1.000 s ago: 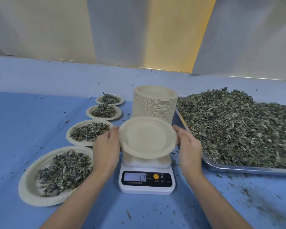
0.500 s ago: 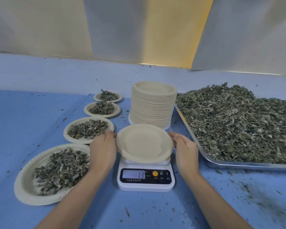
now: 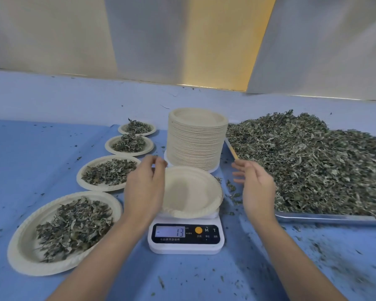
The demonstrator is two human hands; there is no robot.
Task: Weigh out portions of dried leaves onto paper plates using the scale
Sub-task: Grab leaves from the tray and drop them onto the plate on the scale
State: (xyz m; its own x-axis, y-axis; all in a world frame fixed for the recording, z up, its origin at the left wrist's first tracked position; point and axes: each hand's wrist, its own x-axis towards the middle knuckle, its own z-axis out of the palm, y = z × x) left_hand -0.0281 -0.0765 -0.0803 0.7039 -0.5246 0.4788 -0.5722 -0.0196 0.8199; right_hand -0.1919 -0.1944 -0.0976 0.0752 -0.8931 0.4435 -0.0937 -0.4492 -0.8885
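The empty round cream paper plate (image 3: 191, 192) sits on the white digital kitchen scale (image 3: 186, 244), its rim overhanging the platform. The left hand (image 3: 144, 190) hovers at the plate's left edge and the right hand (image 3: 257, 190) stands apart from its right edge, both loosely bent and grasping nothing. A tall stack of cream paper plates (image 3: 197, 140) rises just behind. A metal tray (image 3: 326, 217) of dried green leaves (image 3: 313, 166) lies right, a strip of blue surface (image 3: 234, 216) between it and the scale. Four leaf-filled paper plates (image 3: 109, 174) line the left.
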